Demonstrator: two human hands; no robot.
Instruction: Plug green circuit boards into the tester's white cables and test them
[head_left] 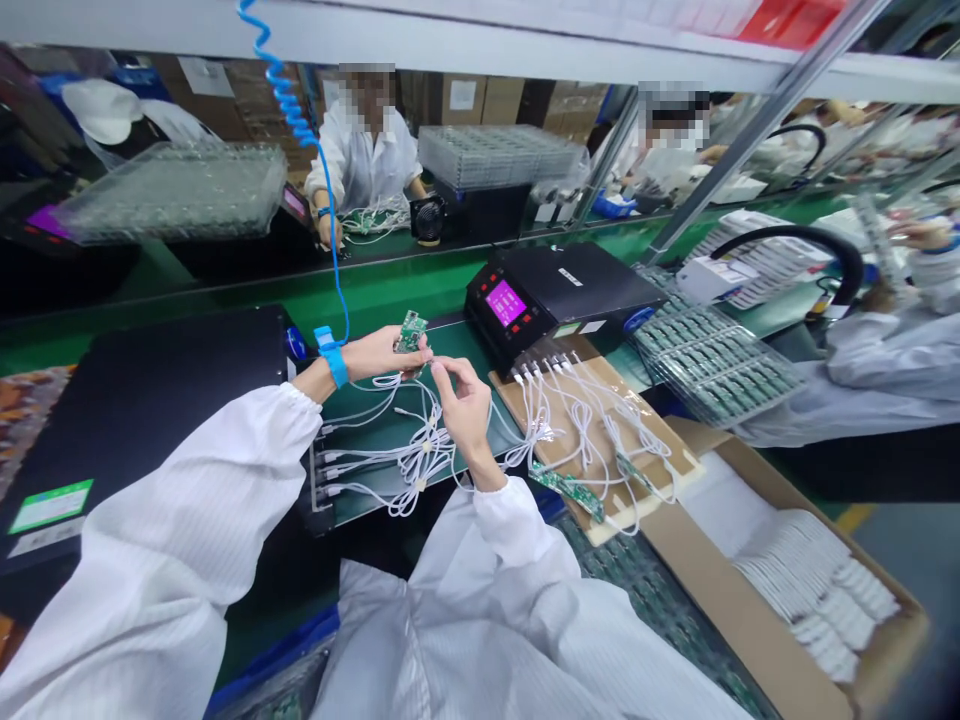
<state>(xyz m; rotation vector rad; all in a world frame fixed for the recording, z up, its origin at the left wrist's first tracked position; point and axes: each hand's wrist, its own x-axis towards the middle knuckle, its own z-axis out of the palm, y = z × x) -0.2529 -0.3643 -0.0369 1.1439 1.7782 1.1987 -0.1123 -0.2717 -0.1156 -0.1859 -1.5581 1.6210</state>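
My left hand [382, 353], with a blue wrist strap [334, 362] on its wrist, grips a small green circuit board [412, 330] between thumb and fingers. Close against the board's lower edge, my right hand [463, 405] is closed in a pinch. What its fingertips hold is too small to make out. White cables [424, 450] lie coiled on the green bench below both hands, their plugs in the black box at the left. More white cables [577, 410] run from a black tester [506, 305] with a lit purple screen, over a brown board [517, 390]. Green circuit boards [568, 490] lie at its near edge.
A clear tray of circuit boards [712, 360] stands right of the tester. An open carton [675, 560] with white bundled items is at the lower right. A large black box [165, 400] fills the left. A blue coiled cord [289, 100] hangs down. Co-workers sit across and at right.
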